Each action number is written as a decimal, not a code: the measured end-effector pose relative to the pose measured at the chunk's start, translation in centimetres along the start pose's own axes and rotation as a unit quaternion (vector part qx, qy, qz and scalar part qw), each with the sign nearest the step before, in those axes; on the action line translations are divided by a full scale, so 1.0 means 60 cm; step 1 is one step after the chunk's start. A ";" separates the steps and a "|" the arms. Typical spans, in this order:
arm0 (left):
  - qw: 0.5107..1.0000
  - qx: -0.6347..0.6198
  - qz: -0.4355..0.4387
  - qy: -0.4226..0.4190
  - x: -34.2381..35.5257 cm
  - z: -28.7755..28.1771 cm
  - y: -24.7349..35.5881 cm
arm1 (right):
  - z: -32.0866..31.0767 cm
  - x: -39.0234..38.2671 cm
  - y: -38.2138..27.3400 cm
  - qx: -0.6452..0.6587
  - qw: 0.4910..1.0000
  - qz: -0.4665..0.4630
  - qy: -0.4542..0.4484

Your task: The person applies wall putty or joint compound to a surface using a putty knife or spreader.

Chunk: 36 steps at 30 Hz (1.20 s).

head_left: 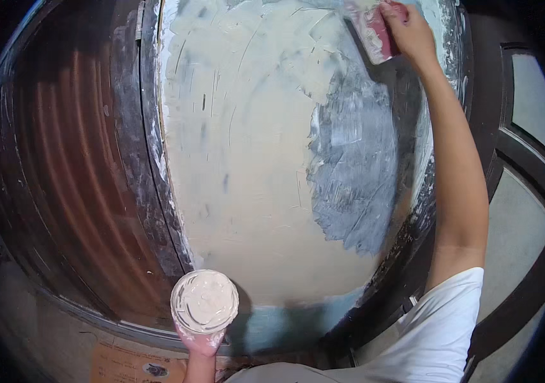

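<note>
As right fingers [391, 13] clamp a scraper [379, 37], the left hand [202, 343] seemingly cups a tub [177, 308].

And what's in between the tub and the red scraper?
In the head view, going from the tub up to the red scraper, there's smeared cream paste, then the upper part of the grey patch.

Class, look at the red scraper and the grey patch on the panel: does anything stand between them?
Nothing visible does: the right hand holds the red scraper above the grey patch in the picture, and the tub is well off, lower left.
</note>
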State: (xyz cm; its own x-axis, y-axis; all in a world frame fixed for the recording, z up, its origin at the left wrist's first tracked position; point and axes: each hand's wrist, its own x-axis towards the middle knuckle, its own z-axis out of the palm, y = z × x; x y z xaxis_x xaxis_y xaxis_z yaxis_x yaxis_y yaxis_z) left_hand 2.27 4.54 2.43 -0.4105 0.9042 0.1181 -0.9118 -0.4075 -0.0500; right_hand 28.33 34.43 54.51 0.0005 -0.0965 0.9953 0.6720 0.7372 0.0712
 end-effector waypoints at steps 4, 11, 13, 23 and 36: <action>0.998 0.047 0.031 -0.030 -0.010 -0.027 0.017 | 0.041 -0.061 -0.072 -0.060 0.987 -0.018 -0.148; 0.998 0.038 -0.003 -0.043 -0.006 -0.018 0.017 | -0.042 -0.047 0.057 -0.096 0.988 0.124 0.006; 0.999 0.037 0.015 -0.034 -0.002 -0.022 0.012 | -0.038 -0.113 0.044 0.018 0.993 0.116 0.028; 0.997 -0.049 -0.039 -0.038 -0.011 -0.054 0.024 | -0.131 -0.905 -0.222 0.267 0.746 0.441 -0.421; 0.991 -0.084 -0.107 0.018 -0.004 -0.048 0.032 | -0.040 -0.658 -0.381 0.235 0.770 0.204 -0.557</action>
State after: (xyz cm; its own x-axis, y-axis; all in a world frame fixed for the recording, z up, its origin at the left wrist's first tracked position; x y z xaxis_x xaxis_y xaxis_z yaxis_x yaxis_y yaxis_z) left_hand 0.63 3.93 -0.53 -0.2046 0.9728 0.1090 -0.9646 -0.1814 -0.1916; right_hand 14.69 19.78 13.41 -0.6704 0.6483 0.3610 0.4416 0.7396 -0.5080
